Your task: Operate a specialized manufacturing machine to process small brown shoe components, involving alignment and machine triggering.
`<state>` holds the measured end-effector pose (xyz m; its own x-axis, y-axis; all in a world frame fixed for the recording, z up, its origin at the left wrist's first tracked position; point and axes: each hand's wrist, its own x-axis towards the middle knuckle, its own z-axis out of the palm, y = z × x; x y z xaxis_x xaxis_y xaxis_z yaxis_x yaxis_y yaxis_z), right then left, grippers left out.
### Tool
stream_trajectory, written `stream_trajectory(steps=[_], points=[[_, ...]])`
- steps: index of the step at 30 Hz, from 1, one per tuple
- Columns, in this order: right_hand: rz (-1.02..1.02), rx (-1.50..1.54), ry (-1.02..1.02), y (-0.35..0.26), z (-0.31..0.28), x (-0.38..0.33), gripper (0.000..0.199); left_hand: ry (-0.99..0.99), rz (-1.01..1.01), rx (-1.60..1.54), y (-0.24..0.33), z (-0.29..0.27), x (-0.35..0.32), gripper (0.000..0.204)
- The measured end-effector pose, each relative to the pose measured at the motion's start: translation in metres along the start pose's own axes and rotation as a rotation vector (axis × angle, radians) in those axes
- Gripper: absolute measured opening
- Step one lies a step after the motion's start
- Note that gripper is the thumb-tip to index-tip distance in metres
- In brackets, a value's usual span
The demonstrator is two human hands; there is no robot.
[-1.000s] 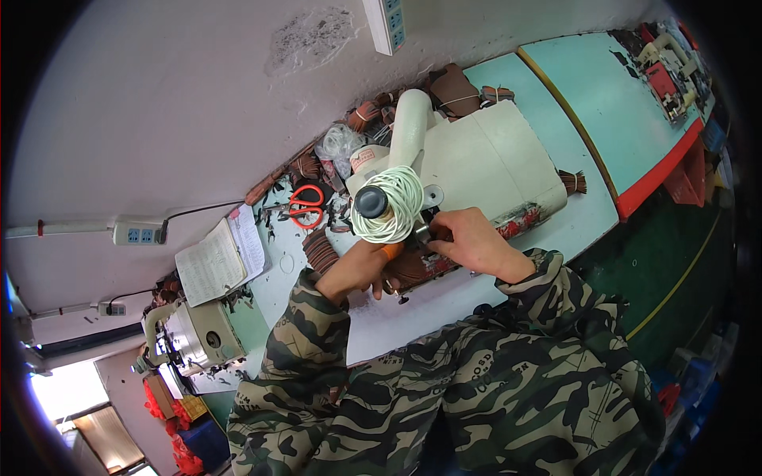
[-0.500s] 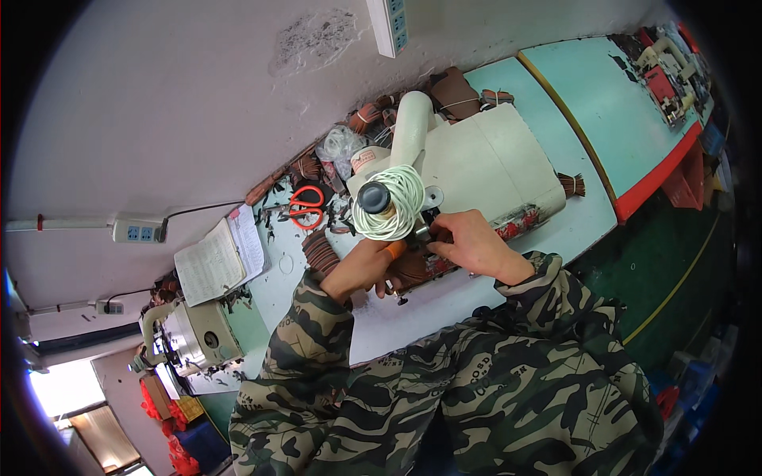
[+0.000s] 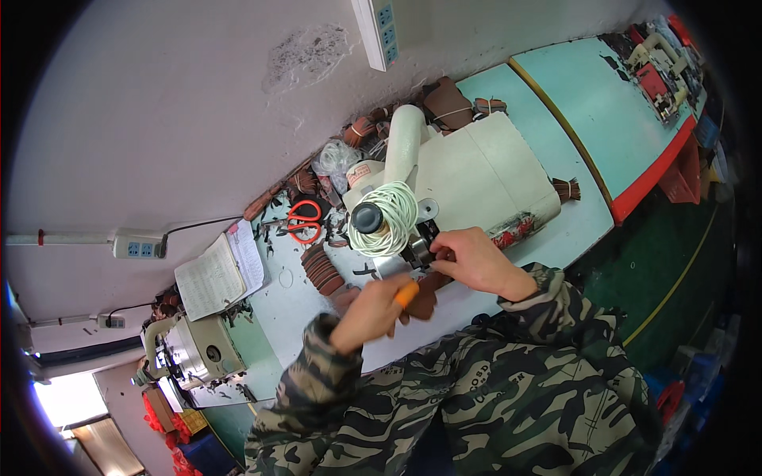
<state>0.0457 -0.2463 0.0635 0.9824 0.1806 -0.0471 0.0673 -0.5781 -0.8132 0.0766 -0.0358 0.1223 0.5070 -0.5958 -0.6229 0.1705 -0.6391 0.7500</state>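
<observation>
My left hand [image 3: 371, 312], an orange band on one finger, is just in front of the machine, smeared by motion. Its curled fingers appear to grip a flat brown piece [image 3: 423, 305], which reaches out to their right. My right hand [image 3: 476, 260] is bent with fingertips together against the dark metal part [image 3: 420, 247] at the working end of the cream machine [image 3: 484, 170]. What those fingertips hold, if anything, is hidden. A coil of pale cord [image 3: 402, 210] hangs around the machine's black knob [image 3: 367, 217].
Left of the machine lie a banded stack of brown strips [image 3: 321, 270], orange-handled scissors [image 3: 304, 222] and an open notebook [image 3: 210, 272]. Brown bundles [image 3: 448, 103] and a clear plastic bag [image 3: 335, 161] line the wall. Another machine [image 3: 198, 349] stands at lower left.
My left hand has drawn back from the machine toward me, with the brown piece beside its fingers. My right hand stays at the metal part, and the view has shifted slightly.
</observation>
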Motion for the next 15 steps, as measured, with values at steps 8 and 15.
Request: stream_trajectory(steps=[8,15], points=[[-0.665,-0.047,0.694,-0.097,-0.083,0.027,0.019,0.707,1.166,1.027,-0.003,0.005,-0.055,0.025],[-0.608,-0.345,0.017,-0.134,-0.108,0.049,0.031,0.769,1.222,1.011,-0.016,0.002,-0.063,0.026]])
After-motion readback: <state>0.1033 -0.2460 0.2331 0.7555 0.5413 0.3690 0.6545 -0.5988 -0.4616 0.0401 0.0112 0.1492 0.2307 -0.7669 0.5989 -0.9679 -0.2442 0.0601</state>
